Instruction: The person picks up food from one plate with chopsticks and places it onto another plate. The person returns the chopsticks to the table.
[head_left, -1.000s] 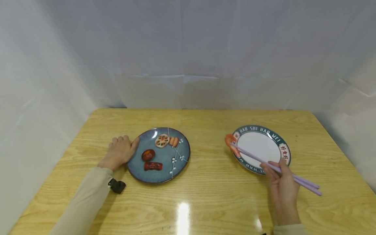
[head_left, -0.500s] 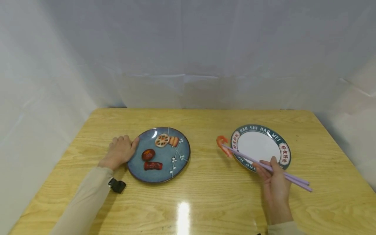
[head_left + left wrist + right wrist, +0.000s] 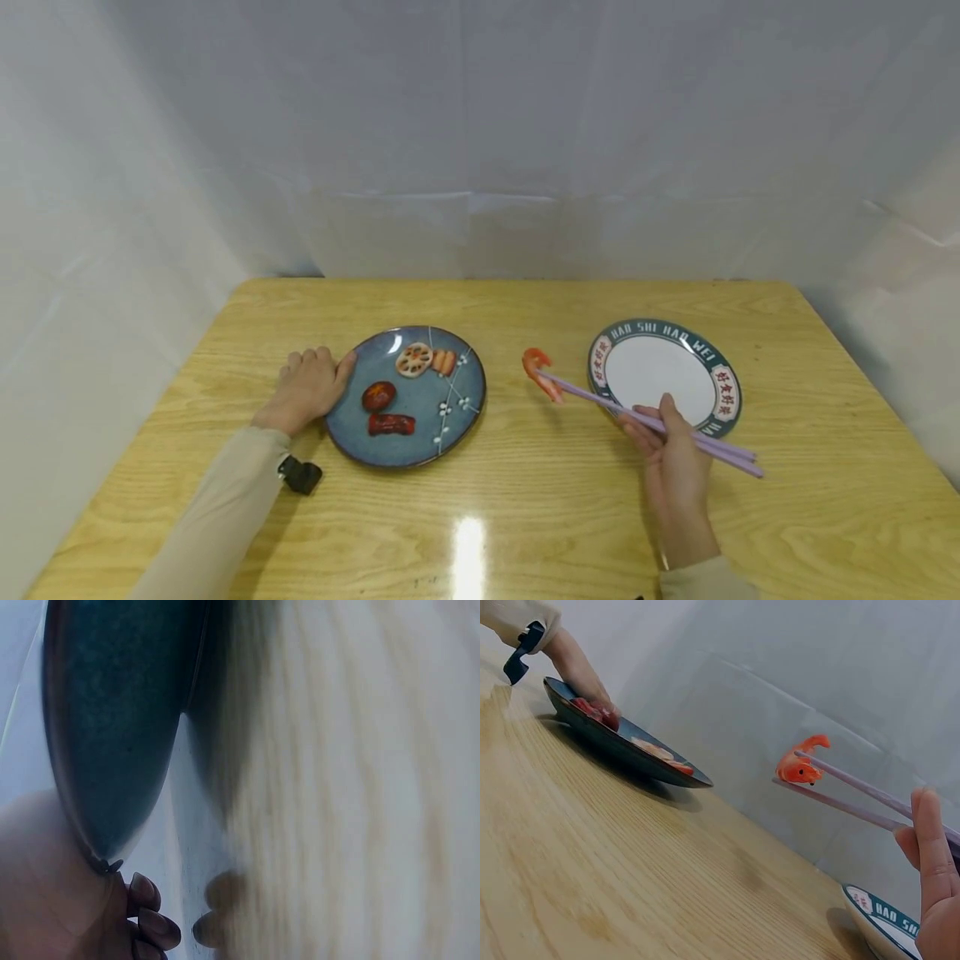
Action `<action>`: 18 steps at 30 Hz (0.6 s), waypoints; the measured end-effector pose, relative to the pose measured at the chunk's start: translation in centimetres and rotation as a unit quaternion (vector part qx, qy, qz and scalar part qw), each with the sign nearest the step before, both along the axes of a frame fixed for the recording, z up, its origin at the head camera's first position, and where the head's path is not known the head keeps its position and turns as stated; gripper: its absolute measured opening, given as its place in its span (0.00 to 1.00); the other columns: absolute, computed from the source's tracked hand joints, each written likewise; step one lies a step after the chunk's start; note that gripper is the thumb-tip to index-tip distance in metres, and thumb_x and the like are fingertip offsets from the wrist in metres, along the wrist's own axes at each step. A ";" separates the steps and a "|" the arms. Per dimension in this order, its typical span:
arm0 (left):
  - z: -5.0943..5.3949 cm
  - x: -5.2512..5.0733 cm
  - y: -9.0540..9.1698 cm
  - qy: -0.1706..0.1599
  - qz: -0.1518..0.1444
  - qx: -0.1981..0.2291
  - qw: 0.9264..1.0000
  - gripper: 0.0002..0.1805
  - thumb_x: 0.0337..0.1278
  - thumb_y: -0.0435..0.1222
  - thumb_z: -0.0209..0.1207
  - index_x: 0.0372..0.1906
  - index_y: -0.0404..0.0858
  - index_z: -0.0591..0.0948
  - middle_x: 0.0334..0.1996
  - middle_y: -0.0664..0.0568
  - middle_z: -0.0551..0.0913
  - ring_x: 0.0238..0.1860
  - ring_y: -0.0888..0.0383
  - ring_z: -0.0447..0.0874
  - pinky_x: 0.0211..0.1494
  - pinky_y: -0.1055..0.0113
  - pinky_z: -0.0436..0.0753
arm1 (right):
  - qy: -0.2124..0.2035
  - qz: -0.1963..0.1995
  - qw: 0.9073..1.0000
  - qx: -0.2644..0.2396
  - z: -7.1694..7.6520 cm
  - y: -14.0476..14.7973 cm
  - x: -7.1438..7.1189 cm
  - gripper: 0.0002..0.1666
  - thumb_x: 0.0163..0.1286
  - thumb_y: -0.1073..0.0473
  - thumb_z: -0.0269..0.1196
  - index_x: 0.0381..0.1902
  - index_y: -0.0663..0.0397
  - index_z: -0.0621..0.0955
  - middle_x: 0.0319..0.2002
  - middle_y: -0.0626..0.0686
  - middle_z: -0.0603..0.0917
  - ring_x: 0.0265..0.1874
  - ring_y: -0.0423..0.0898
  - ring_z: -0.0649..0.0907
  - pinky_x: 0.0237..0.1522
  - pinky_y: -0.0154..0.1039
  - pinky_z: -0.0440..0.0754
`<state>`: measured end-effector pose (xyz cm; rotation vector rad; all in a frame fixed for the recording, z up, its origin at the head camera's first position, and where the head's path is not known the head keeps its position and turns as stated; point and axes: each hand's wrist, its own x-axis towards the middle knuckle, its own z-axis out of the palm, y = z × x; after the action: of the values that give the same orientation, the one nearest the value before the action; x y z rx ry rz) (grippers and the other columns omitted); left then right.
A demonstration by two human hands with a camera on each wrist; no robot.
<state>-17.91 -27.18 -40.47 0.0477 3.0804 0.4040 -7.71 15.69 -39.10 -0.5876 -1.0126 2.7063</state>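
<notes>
My right hand (image 3: 678, 467) holds a pair of lilac chopsticks (image 3: 723, 450). Pinched between their tips is an orange shrimp (image 3: 542, 375), raised above the table between the two plates; the right wrist view shows the shrimp (image 3: 801, 761) close up. My left hand (image 3: 306, 387) rests at the left edge of a blue-grey plate (image 3: 427, 446), its thumb touching the rim and its other fingers beside it. On that plate lie a lotus root slice (image 3: 414, 360), small orange-brown pieces (image 3: 444, 362), a round dark-red piece (image 3: 378, 396) and a glossy red-brown strip (image 3: 392, 424).
A white plate with a green lettered rim (image 3: 643, 327) stands on the right, partly behind my right hand. Both plates are on a light wooden table (image 3: 517, 500). Pale sheeting (image 3: 465, 150) rises behind the table. A black strap device (image 3: 300, 475) sits at my left wrist.
My right hand has moved left with the chopsticks and the shrimp, from the white plate's left rim to above the table between the plates. The left hand stays put.
</notes>
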 end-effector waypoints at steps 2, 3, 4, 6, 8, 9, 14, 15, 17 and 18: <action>0.0 0.0 0.0 -0.001 -0.001 -0.001 1.000 0.33 0.76 0.52 0.32 0.35 0.24 0.69 0.38 0.26 0.72 0.45 0.29 0.67 0.48 0.39 0.65 | 0.008 0.008 1.000 0.002 0.0 -0.4 0.0 0.21 0.74 0.58 0.55 0.25 0.66 0.82 0.23 0.62 0.85 0.23 0.50 0.87 0.29 0.35 0.83; 0.0 0.0 0.0 -0.002 -0.002 -0.001 1.000 0.33 0.76 0.52 0.32 0.35 0.24 0.69 0.37 0.27 0.72 0.45 0.29 0.66 0.48 0.39 0.65 | 0.012 0.015 1.000 0.008 0.0 -0.6 -0.1 0.22 0.75 0.57 0.54 0.25 0.66 0.82 0.23 0.62 0.85 0.23 0.50 0.87 0.30 0.34 0.82; 0.0 0.0 0.0 -0.004 -0.002 -0.001 1.000 0.32 0.76 0.52 0.32 0.35 0.24 0.69 0.37 0.27 0.72 0.45 0.29 0.66 0.48 0.39 0.65 | 0.012 0.020 1.000 0.014 0.0 -0.7 -0.1 0.23 0.75 0.57 0.53 0.24 0.66 0.83 0.23 0.61 0.85 0.24 0.49 0.87 0.30 0.34 0.82; 0.0 0.0 0.0 -0.005 -0.003 -0.002 1.000 0.32 0.76 0.52 0.32 0.34 0.25 0.69 0.37 0.28 0.72 0.44 0.30 0.66 0.48 0.40 0.64 | 0.012 0.027 0.999 0.019 0.0 -1.1 -0.1 0.24 0.76 0.56 0.53 0.24 0.65 0.83 0.22 0.61 0.85 0.23 0.49 0.87 0.30 0.34 0.82; 0.0 -0.1 0.0 -0.004 -0.002 -0.002 1.000 0.32 0.76 0.52 0.32 0.34 0.25 0.69 0.37 0.28 0.72 0.44 0.30 0.66 0.48 0.40 0.64 | 0.013 0.031 0.999 0.024 0.0 -1.4 -0.2 0.24 0.76 0.56 0.52 0.24 0.64 0.83 0.22 0.61 0.85 0.22 0.48 0.87 0.30 0.33 0.82; 0.0 -0.1 0.0 -0.003 -0.003 -0.002 1.000 0.32 0.76 0.52 0.32 0.34 0.25 0.69 0.36 0.28 0.72 0.44 0.30 0.66 0.48 0.40 0.64 | 0.013 0.032 0.999 0.024 0.0 -1.5 -0.2 0.24 0.76 0.56 0.52 0.24 0.64 0.83 0.22 0.61 0.85 0.22 0.48 0.87 0.29 0.33 0.82; -0.1 -0.1 0.0 0.001 -0.003 0.001 1.000 0.32 0.76 0.51 0.32 0.35 0.24 0.69 0.37 0.27 0.72 0.44 0.30 0.66 0.48 0.40 0.64 | 0.016 0.035 0.999 0.027 -0.3 -2.2 -0.4 0.24 0.76 0.57 0.52 0.24 0.63 0.83 0.22 0.60 0.85 0.22 0.47 0.87 0.29 0.33 0.82; -0.1 0.0 0.0 0.000 -0.003 0.002 1.000 0.32 0.76 0.51 0.32 0.35 0.24 0.69 0.38 0.26 0.72 0.44 0.30 0.66 0.48 0.40 0.64 | 0.015 0.037 0.999 0.026 -0.3 -2.3 -0.4 0.23 0.76 0.57 0.52 0.24 0.63 0.83 0.22 0.60 0.85 0.22 0.47 0.87 0.29 0.33 0.82; -0.1 0.0 0.0 -0.002 -0.001 0.002 1.000 0.32 0.76 0.51 0.32 0.36 0.23 0.69 0.38 0.26 0.72 0.44 0.30 0.66 0.48 0.40 0.64 | 0.014 0.039 0.999 0.027 -0.5 -2.6 -0.4 0.23 0.76 0.57 0.52 0.24 0.62 0.83 0.22 0.60 0.85 0.22 0.47 0.87 0.29 0.33 0.82; 0.0 0.0 0.0 -0.003 0.000 0.003 1.000 0.32 0.76 0.51 0.32 0.36 0.23 0.69 0.38 0.26 0.72 0.44 0.30 0.66 0.48 0.40 0.64 | 0.013 0.039 0.999 0.026 -0.5 -2.7 -0.4 0.23 0.76 0.57 0.52 0.24 0.62 0.83 0.22 0.60 0.85 0.22 0.47 0.87 0.29 0.33 0.82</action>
<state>-17.90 -27.16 -40.51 0.0481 3.0734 0.4123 -8.15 13.01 -39.60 -0.5122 -1.1173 2.7377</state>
